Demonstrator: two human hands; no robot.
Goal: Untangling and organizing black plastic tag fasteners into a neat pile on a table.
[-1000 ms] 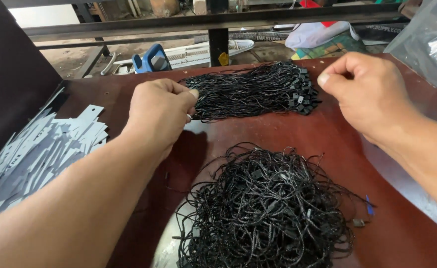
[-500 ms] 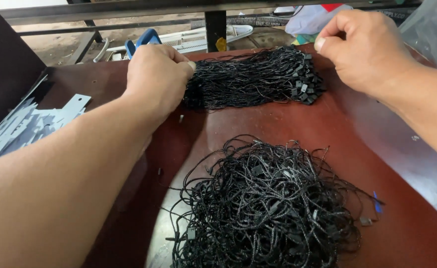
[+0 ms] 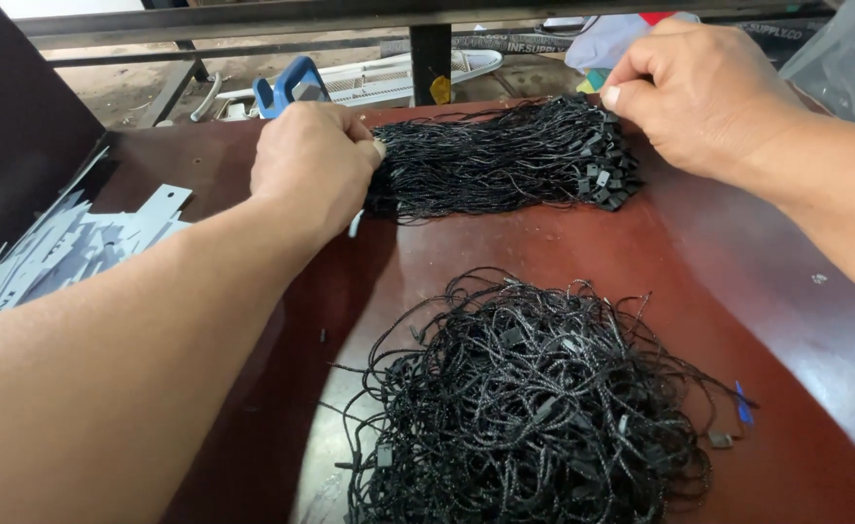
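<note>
The left hand [image 3: 313, 167] has its fingers [image 3: 364, 146] curled and pressed together against the left end of a straightened bundle of thin black cords [image 3: 505, 160]; whether they pinch a single strand cannot be told. The right hand [image 3: 704, 92] meets the bundle's other end, thumb and forefinger closed at the spot where small, boxy black plastic clasps [image 3: 607, 184] cluster, though what lies between the fingertips is hidden. The cords lie side by side, matte and braided-looking, across the far part of the tabletop [image 3: 505, 247], whose reddish-brown surface is smooth and glossy.

Nearer the camera sits a loose, tangled heap of the same cords [image 3: 529, 408], looped and springy, with clasps scattered through it. A small blue scrap [image 3: 742, 403] lies just beside the heap's right edge. At the left edge lie flat, pale grey card strips [image 3: 68, 247], fanned in an overlapping pile. Beyond the tabletop stands a dark metal frame [image 3: 432, 53], with a blue-handled object [image 3: 291, 82] behind it.
</note>
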